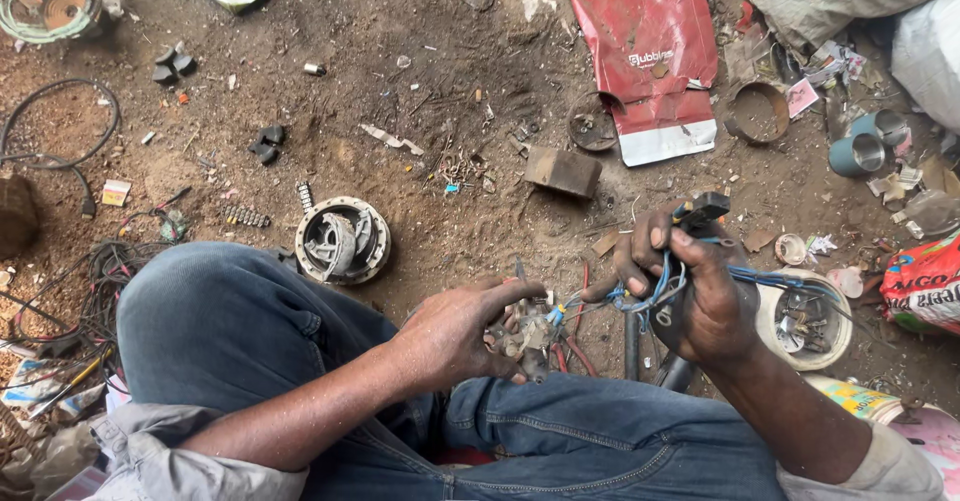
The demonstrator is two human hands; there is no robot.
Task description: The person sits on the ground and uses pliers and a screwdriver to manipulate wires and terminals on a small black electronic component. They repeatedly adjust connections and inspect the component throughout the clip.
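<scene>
Dirt floor strewn with scrap, just below the round metal housing [342, 240].
Left hand [455, 336] clamps the small wired part [525, 333]; right hand [700, 291] grips blue wires [655, 286] — best kept taut, steady.

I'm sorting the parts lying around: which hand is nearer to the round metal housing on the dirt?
Left. The left hand grips a small part just right of the round metal housing; the right hand holds blue wires farther right.

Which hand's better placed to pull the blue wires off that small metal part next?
Right, probably. The right hand already grips the blue wires, while the left hand pins the small metal part above the lap.
</scene>
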